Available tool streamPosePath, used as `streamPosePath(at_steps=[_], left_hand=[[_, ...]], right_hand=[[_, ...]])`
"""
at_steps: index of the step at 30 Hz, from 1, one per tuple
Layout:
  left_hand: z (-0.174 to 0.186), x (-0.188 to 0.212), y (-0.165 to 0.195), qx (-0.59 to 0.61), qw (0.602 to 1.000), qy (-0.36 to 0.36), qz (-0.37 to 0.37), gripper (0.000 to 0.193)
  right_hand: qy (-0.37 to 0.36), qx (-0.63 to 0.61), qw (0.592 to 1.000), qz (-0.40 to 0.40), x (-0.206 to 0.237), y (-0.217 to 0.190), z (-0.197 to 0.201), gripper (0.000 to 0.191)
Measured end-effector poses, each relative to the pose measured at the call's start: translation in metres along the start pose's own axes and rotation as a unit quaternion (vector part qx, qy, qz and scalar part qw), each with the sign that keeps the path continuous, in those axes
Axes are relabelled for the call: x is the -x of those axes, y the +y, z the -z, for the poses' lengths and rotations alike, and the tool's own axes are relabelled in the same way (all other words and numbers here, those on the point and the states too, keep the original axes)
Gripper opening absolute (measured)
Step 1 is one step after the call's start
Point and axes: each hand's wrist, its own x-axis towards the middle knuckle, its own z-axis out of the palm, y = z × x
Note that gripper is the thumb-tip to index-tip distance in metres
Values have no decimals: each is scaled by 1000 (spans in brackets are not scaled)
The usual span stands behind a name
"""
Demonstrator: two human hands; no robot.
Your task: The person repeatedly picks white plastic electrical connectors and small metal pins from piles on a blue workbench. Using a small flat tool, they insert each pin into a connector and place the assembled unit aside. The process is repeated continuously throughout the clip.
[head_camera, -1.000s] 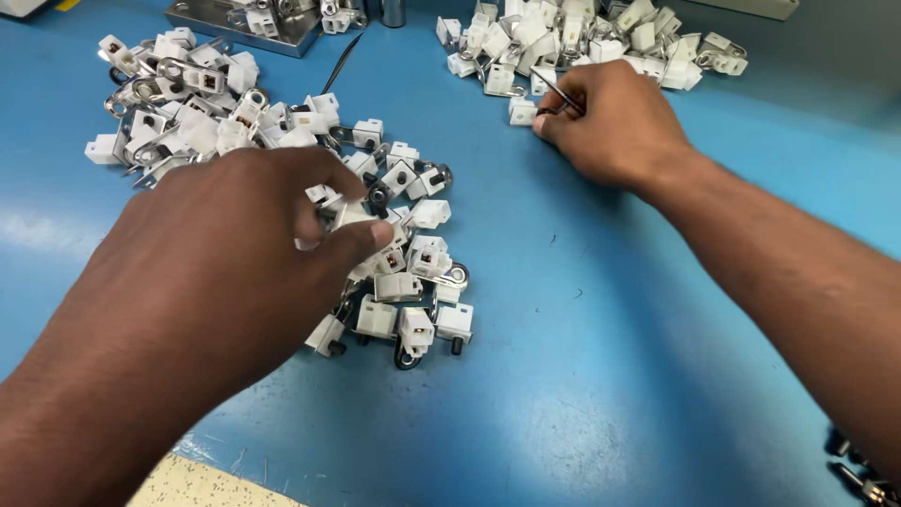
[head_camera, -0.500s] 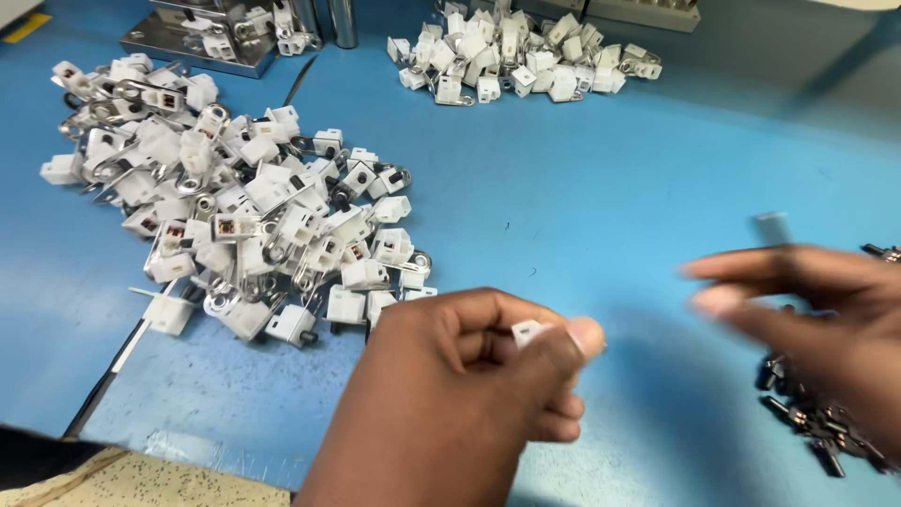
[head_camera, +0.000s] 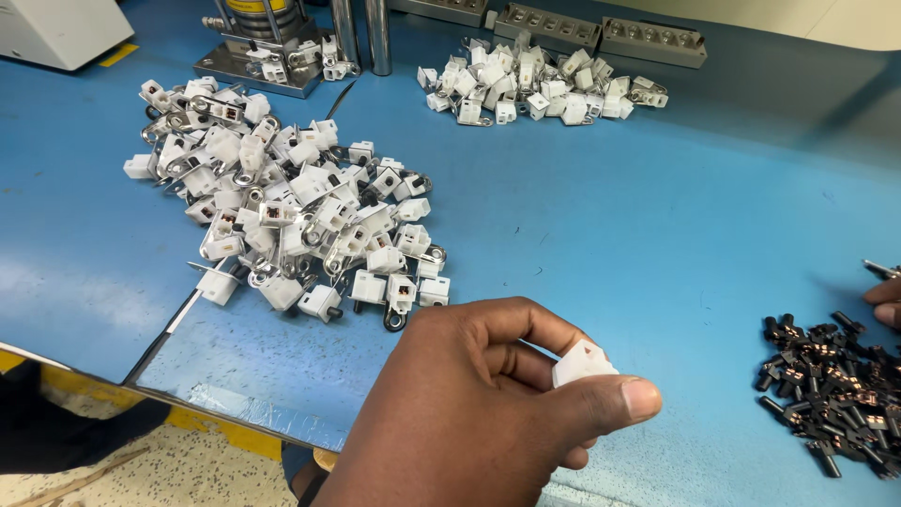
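Covering whole bench: blue mat (head_camera: pixel 657 244), scuffed; yellow floor strip (head_camera: pixel 56 380) below.

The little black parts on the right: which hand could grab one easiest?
Probably the right hand. It sits at the edge of the black parts pile, almost touching it. The left hand is already pinching a white plastic piece and is farther away.
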Motion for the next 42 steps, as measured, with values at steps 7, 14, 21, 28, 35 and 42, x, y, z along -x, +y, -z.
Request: streamPosePath(at_steps=[7, 14, 21, 28, 35, 42], left_hand=[[-8, 0, 5, -15, 1000, -3, 7, 31], [-14, -5, 11, -26, 999, 8, 27, 26], [-13, -8, 16, -26, 999, 7, 27, 25], [-12, -14, 20, -36, 998, 19, 40, 25], [-14, -10, 28, -85, 994, 69, -9, 25], [-9, -1, 36, -163, 979, 119, -18, 29]], right_hand=[[-9, 3, 1000, 11, 1, -8, 1, 28], [-16, 8, 1000, 17, -6, -8, 3, 28], [-18, 7, 999, 38, -15, -2, 4, 29], [-118, -225, 967, 15, 22, -81, 49, 29], [-322, -517, 791, -56, 142, -174, 68, 31], [-258, -433, 862, -43, 166, -213, 71, 32]])
